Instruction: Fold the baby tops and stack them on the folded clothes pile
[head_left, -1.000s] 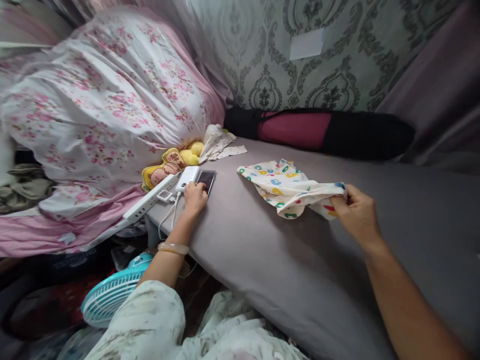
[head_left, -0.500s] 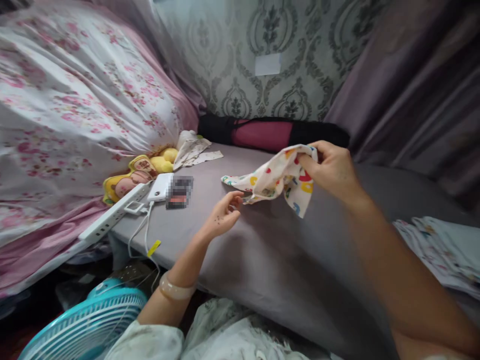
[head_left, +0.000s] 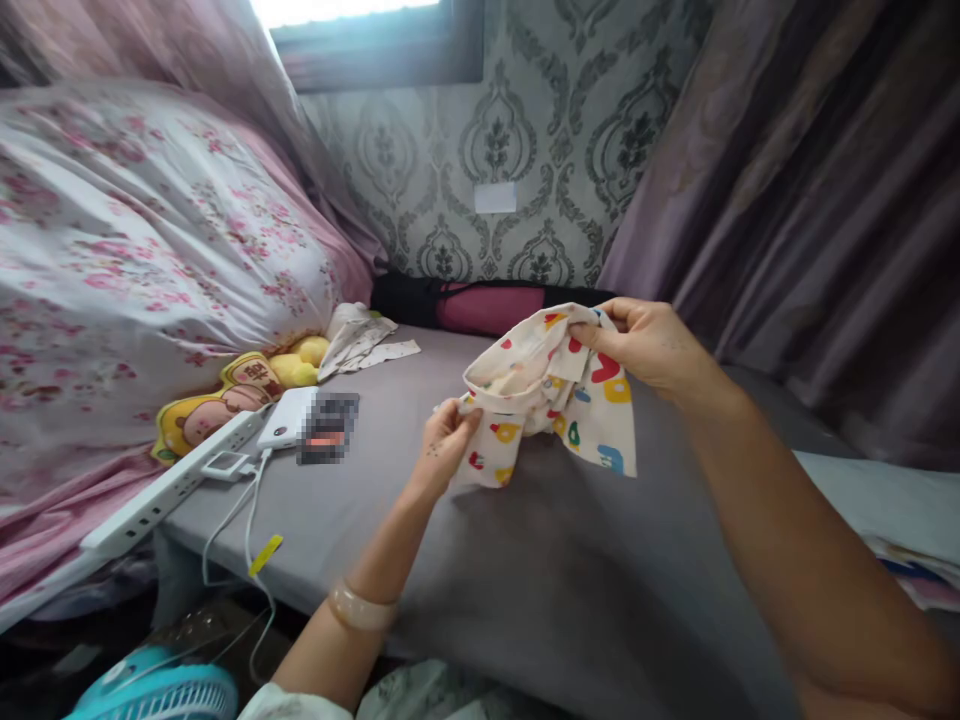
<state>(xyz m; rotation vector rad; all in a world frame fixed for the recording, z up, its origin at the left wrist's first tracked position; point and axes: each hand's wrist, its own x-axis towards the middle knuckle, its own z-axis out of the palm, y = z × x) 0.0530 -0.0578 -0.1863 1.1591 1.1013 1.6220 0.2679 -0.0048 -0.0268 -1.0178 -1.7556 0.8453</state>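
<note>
A small cream pair of shorts (head_left: pixel 536 385), printed with colourful shapes, hangs stretched between my hands above the bed. Its waist opening faces up and the two legs dangle below. My left hand (head_left: pixel 448 445) pinches the near left side of the waistband between thumb and fingers. On the far right side, my right hand (head_left: pixel 649 345) grips the waist edge, with the thumb on the inner face. Some cloth under the right fingers is hidden.
A grey bed sheet (head_left: pixel 360 520) lies below. To the left are a power strip (head_left: pixel 180 480), a white charger (head_left: pixel 287 415) with cables, plush toys (head_left: pixel 199 420) and a spotted cloth (head_left: pixel 360 340). Folded clothes (head_left: pixel 885 500) are at right, a black-and-pink bag (head_left: pixel 491 308) behind, a blue fan (head_left: pixel 161 690) lower left.
My left hand has moved up and taken hold of the shorts' waistband, which is now spread open between both hands. The right hand keeps its grip. The view has tilted up, showing a window.
</note>
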